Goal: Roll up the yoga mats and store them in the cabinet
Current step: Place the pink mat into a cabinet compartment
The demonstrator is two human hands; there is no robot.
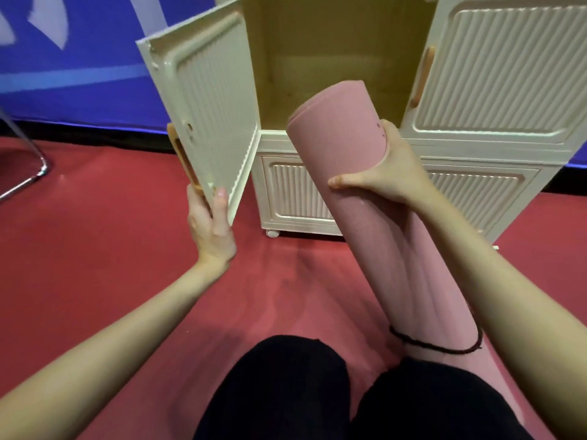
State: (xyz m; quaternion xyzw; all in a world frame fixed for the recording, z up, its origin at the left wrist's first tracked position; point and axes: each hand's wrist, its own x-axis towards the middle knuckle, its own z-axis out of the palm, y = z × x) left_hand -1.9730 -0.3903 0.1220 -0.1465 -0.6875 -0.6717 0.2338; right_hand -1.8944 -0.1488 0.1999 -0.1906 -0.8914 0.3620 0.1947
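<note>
A rolled pink yoga mat [355,185] slants up from my lap toward the cream cabinet [495,77], its far end level with the open upper compartment [330,58]. My right hand [381,173] grips the roll near its upper end, thumb across the front. My left hand [211,223] holds the lower corner of the swung-open left door [206,103], thumb on the inner face and fingers behind by the wooden handle. The compartment looks empty inside. A dark cord [444,346] circles the roll's lower part.
The cabinet stands on small wheels [272,233] on a red floor [95,249], with shut lower doors and a shut upper right door. A chrome chair leg [35,166] is at far left. A blue wall runs behind. My knees in black fill the bottom.
</note>
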